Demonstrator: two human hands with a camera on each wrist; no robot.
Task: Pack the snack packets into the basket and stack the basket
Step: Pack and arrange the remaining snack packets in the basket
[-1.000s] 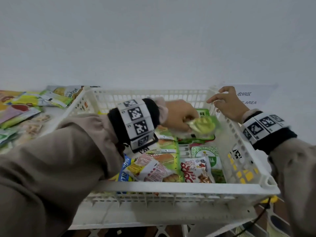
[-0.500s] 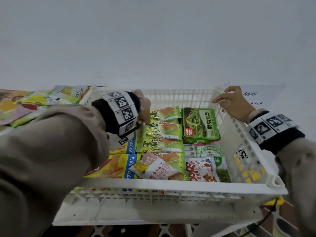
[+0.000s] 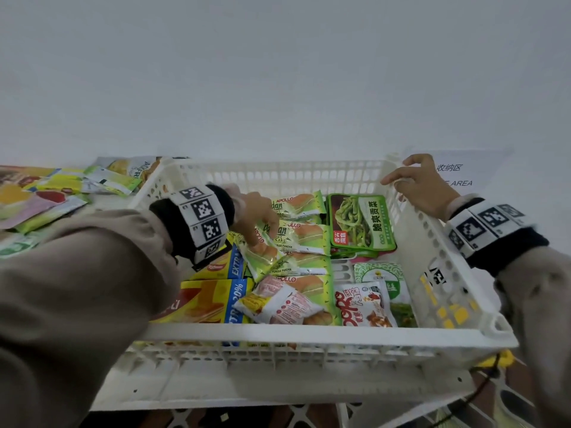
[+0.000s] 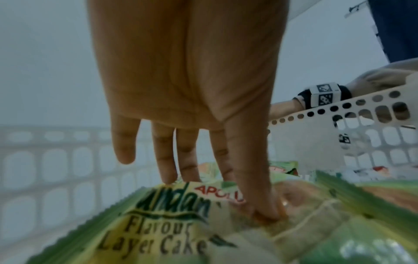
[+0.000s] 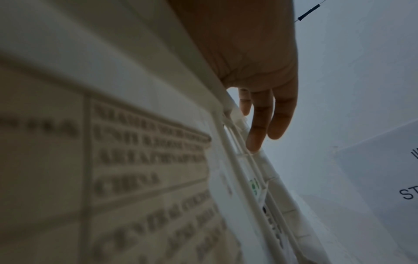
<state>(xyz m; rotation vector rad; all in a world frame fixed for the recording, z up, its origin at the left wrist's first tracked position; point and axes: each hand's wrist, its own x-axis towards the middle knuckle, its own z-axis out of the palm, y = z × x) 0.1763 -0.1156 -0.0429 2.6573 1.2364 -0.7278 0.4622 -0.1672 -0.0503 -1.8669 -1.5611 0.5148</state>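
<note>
A white slotted basket (image 3: 309, 330) (image 4: 68, 160) (image 5: 135, 53) holds several snack packets: green Pandan cake packets (image 3: 301, 205), a green vegetable packet (image 3: 361, 223), yellow boxes (image 3: 210, 304) and a red-and-white packet (image 3: 284, 304). My left hand (image 3: 256, 217) (image 4: 192, 107) reaches into the basket's left half. It pinches a tilted Pandan cake packet (image 3: 262, 253) (image 4: 158, 223) that lies askew over the others, thumb on its face and fingers behind its top edge. My right hand (image 3: 417, 186) (image 5: 260, 71) rests on the far right rim, its fingers nearly straight down the outer wall.
Several loose snack packets (image 3: 46, 196) lie on the table left of the basket. A paper sign (image 3: 457, 174) marking an area lies behind the right corner. Below the basket shows a white frame (image 3: 278, 387). A plain wall stands close behind.
My left hand let go of the green vegetable packet at the basket's right, drew back to the left wall, and now holds a Pandan packet over the row. My right hand stayed on the rim.
</note>
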